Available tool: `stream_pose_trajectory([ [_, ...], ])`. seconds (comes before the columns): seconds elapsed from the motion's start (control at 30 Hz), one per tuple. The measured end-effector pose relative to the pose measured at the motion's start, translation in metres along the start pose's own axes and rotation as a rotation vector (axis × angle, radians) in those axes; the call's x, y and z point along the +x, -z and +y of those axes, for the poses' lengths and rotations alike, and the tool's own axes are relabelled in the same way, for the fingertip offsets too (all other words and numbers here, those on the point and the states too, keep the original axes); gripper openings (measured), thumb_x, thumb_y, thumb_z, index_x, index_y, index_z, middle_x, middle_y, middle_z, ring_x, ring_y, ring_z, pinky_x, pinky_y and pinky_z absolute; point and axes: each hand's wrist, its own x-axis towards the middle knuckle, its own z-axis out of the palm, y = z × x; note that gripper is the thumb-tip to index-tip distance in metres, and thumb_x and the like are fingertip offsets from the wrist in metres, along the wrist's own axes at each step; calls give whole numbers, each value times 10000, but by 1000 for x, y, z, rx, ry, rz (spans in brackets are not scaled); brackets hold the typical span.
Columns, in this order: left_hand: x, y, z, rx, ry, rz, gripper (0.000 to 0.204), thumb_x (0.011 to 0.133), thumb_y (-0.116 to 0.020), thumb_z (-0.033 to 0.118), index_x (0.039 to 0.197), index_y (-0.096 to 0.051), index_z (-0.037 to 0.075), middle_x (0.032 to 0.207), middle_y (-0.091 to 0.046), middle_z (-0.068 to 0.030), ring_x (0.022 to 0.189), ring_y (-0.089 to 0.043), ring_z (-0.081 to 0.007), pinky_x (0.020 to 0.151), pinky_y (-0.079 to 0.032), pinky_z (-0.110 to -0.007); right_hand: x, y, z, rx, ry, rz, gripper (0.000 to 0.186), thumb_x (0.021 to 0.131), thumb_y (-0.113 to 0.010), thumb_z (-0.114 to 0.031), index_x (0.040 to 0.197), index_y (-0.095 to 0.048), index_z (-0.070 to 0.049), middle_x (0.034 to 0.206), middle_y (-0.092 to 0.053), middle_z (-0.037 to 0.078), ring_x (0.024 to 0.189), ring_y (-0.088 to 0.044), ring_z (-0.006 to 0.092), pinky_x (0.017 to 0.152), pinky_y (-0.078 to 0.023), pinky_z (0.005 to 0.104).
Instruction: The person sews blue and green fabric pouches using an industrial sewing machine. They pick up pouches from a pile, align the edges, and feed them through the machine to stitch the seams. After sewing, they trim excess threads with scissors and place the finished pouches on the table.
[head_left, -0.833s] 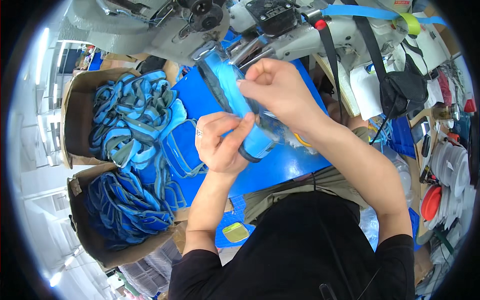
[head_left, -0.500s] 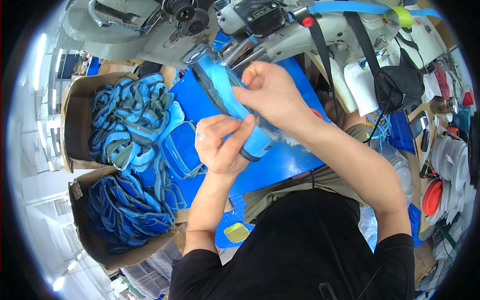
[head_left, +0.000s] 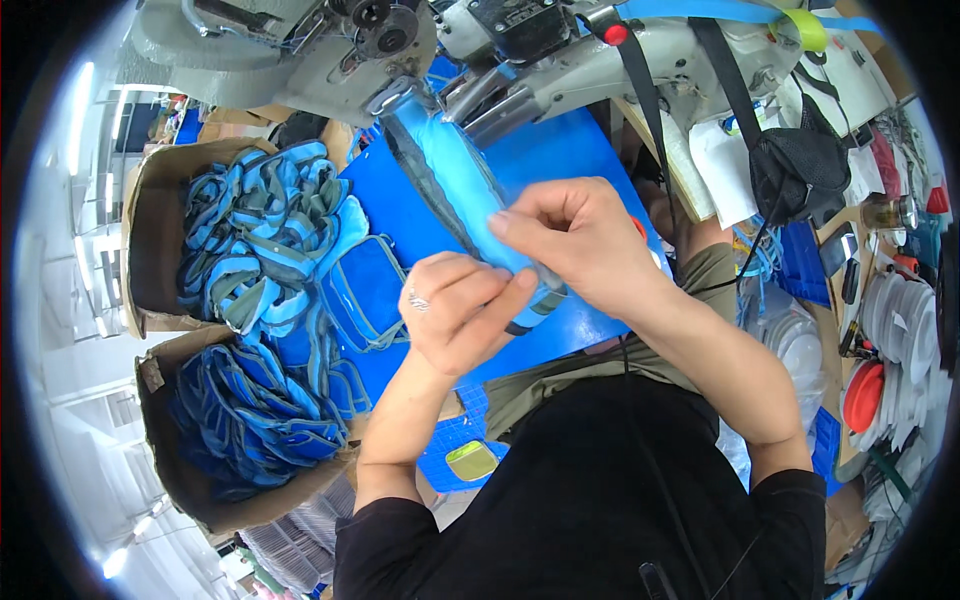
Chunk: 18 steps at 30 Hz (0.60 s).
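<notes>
A light-blue fabric strip with dark grey edging runs from the sewing machine down toward me over the blue tabletop. My left hand, with a ring on one finger, pinches the strip's left edge between thumb and fingers. Just beyond it, on the right, my right hand is closed on the opposite edge, thumb against forefinger. The strip's near end hangs below both hands, partly covered by them. Its far end goes under the metal parts of the machine, where the stitching spot is hidden.
At left, a cardboard box holds tangled blue-and-grey pieces; a nearer box holds stacked blue ones. A blue piece with grey edging lies on the table beside them. A black pouch hangs at right.
Both hands have moved nearer to me along the strip, the right one farther and to the right. More of the strip shows between the machine and my hands.
</notes>
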Motion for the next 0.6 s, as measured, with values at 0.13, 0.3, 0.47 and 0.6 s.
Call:
stream_pose_trajectory([
  [0.13, 7, 11, -27, 269, 101, 44, 638, 673, -884, 248, 1252, -662, 96, 1268, -633, -113, 1071, -649, -317, 892, -509, -435, 2, -10, -2, 80, 58, 43, 235, 927, -756, -187, 797, -731, 7, 624, -618, -26, 582, -488, 11, 500, -366, 247],
  [0.3, 34, -2, -70, 255, -16, 4, 342, 747, -786, 165, 1075, -737, 80, 1090, -736, -87, 993, -702, -273, 884, -506, -398, -2, -12, -14, 77, 11, 7, 227, 916, -761, -181, 795, -727, 8, 611, -616, -16, 573, -495, 10, 504, -381, 246],
  [0.47, 38, -4, -62, 228, 26, 46, 173, 769, -737, 131, 929, -749, 66, 926, -763, -64, 881, -727, -247, 837, -495, -373, 0, -16, -10, 96, 86, 3, 245, 915, -760, -186, 769, -714, 5, 605, -650, 20, 538, -544, 52, 502, -409, 266],
  [0.6, 28, -6, -65, 173, 139, 170, 211, 730, -818, 83, 926, -746, 56, 908, -773, -88, 851, -735, -244, 810, -495, -353, 4, -7, -8, -56, 140, 19, 210, 892, -783, -180, 821, -712, 4, 679, -691, 65, 568, -620, 114, 545, -479, 285],
])
